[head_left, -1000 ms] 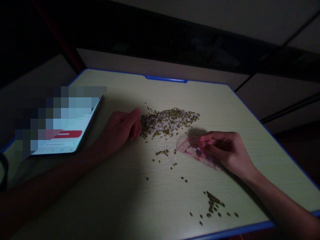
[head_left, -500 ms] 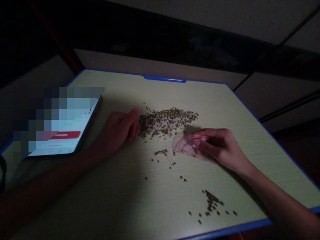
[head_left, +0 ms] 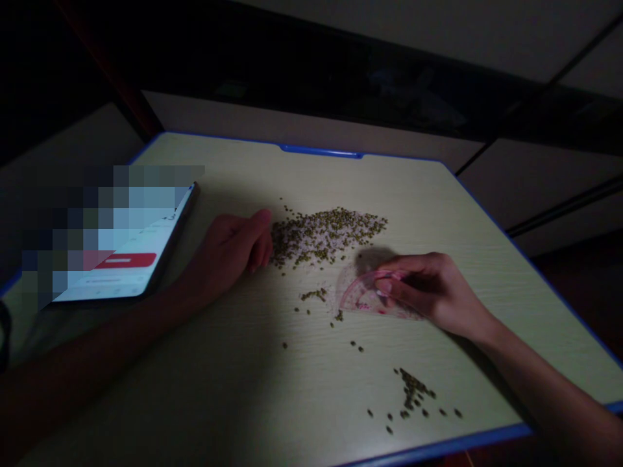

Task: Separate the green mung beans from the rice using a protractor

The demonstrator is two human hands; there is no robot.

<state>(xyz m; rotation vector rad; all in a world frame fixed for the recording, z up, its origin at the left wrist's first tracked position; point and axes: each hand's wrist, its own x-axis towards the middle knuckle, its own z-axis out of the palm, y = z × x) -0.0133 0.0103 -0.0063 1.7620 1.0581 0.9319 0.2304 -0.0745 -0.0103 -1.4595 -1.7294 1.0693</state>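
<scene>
My right hand (head_left: 428,292) pinches a clear half-round protractor (head_left: 363,298) with pink markings between thumb and fingers. The protractor is held low over the table, its left tip by a few loose green beans (head_left: 339,316). My left hand (head_left: 238,243) rests as a loose fist at the left end of a long heap (head_left: 328,233) of small green beans mixed with pale grains; no object shows in it. A short row of beans (head_left: 314,295) and pale specks lie between the heap and the protractor.
A separate cluster of darker beans (head_left: 413,386) lies near the table's front edge. At left, a tablet (head_left: 121,282) with a lit, partly blurred screen lies beside my left forearm. The pale table (head_left: 233,383) has a blue rim, with dark cabinets (head_left: 549,188) behind.
My right hand has shifted the protractor slightly down toward me, turning it flatter, and its tip has moved toward the loose beans. My left hand and the heap look the same.
</scene>
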